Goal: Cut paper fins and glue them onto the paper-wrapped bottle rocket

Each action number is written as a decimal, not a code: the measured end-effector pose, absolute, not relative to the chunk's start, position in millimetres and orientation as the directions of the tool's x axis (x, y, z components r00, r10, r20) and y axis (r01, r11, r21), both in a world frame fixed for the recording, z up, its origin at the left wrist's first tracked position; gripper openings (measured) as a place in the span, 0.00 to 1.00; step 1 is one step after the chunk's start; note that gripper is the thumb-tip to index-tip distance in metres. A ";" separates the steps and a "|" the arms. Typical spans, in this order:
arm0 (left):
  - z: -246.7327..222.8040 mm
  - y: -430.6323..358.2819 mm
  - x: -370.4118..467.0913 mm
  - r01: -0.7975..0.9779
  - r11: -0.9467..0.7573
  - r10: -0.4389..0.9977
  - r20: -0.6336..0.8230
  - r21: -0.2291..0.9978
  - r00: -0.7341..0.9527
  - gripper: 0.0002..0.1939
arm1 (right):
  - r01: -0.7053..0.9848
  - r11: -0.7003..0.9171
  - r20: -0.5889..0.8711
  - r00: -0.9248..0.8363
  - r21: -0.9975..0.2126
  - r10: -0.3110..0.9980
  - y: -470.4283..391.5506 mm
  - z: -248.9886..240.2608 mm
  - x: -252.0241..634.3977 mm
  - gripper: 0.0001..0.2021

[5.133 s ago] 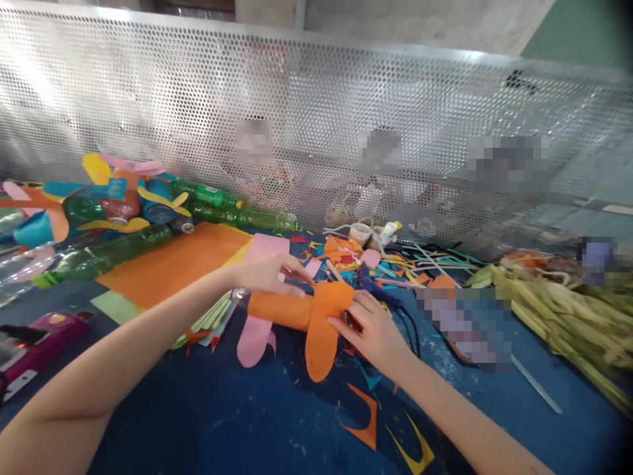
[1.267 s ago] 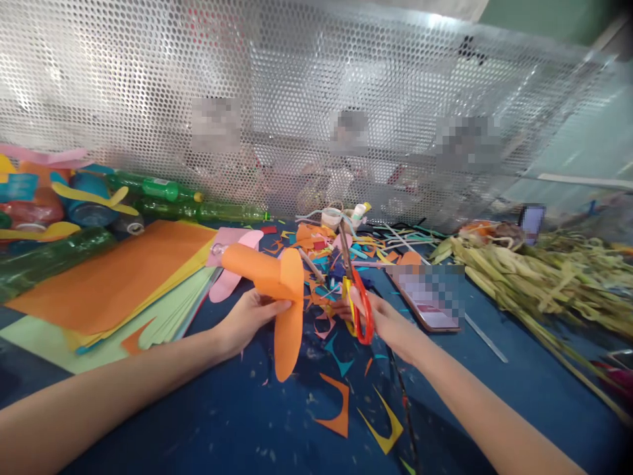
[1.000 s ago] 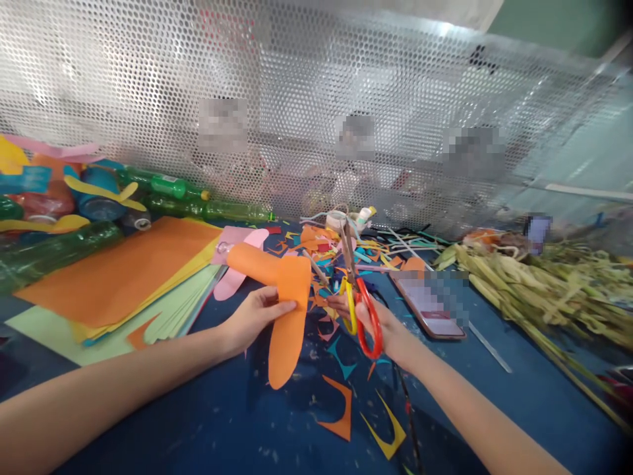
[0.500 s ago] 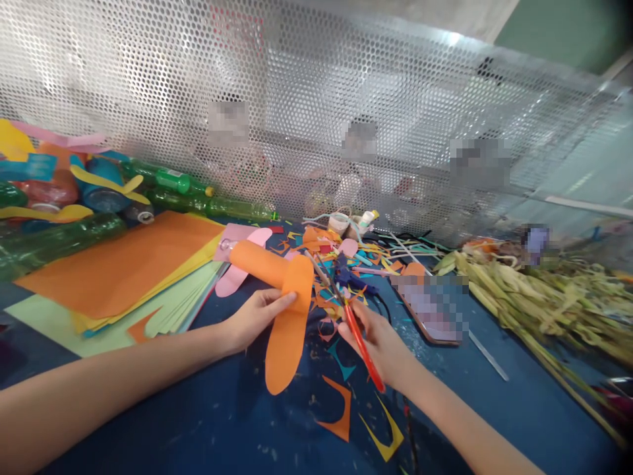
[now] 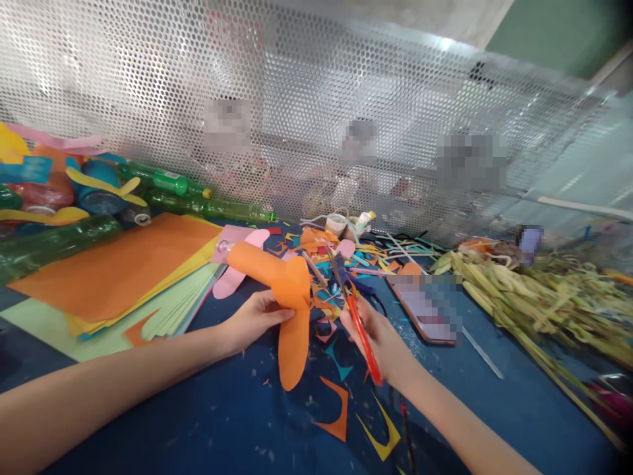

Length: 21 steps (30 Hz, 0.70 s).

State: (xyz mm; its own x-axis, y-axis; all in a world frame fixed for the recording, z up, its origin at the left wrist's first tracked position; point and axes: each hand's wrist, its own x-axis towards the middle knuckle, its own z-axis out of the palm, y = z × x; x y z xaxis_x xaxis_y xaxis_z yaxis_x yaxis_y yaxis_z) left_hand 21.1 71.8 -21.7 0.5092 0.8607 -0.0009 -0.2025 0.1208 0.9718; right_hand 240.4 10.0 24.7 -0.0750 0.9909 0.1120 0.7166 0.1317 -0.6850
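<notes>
My left hand (image 5: 257, 321) is closed on a long, round-ended orange paper strip (image 5: 294, 349). The strip lies against the near end of a small bottle wrapped in orange paper (image 5: 257, 262), and its upper part is now bent over. At the bottle's far end its clear neck shows, with a pink paper strip (image 5: 230, 282) beside or under it. A pair of scissors (image 5: 363, 340) with red handles is in my closed right hand (image 5: 378, 333), blades pointing up and away, to the right of the orange paper and apart from it.
Paper sheets (image 5: 123, 264) are stacked at left, with plastic bottles (image 5: 54, 241) behind. Beyond my hands lie colourful scraps, a blue glue gun (image 5: 359, 287) and small cups (image 5: 336, 224). A phone (image 5: 425, 310) and dried husks (image 5: 514, 290) are at right. A perforated metal screen (image 5: 297, 99) stands behind.
The orange strip has turned and its upper part has bent over, while my left hand shifted slightly along it. The scissors have tilted a little; my right hand has barely moved.
</notes>
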 end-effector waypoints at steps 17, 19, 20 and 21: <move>-14.3 67.1 21.9 -0.216 0.114 0.846 0.019 0.970 0.532 0.13 | 1.000 0.005 0.239 0.002 -0.028 0.971 15.1 7.1 245.5 0.18; -11.5 66.6 21.4 -0.211 0.096 0.868 0.022 0.973 0.496 0.14 | 0.999 -0.023 0.246 0.017 0.022 0.969 15.8 4.8 244.6 0.16; -9.6 66.8 21.0 -0.199 0.076 0.882 0.027 0.977 0.470 0.14 | 0.999 -0.031 0.258 0.020 0.040 0.966 15.9 4.4 243.8 0.16; -7.4 67.4 20.5 -0.182 0.047 0.895 0.039 0.982 0.445 0.14 | 0.998 -0.036 0.272 0.020 0.056 0.962 15.7 4.4 242.8 0.16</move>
State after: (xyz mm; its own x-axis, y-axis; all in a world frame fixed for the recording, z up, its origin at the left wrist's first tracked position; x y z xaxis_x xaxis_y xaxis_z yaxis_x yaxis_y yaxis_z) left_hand 20.5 67.4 -7.4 0.4445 0.8949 0.0393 -0.1822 0.0473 0.9821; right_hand 242.8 15.7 4.4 0.0197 0.9620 0.2724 0.9977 -0.0364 0.0563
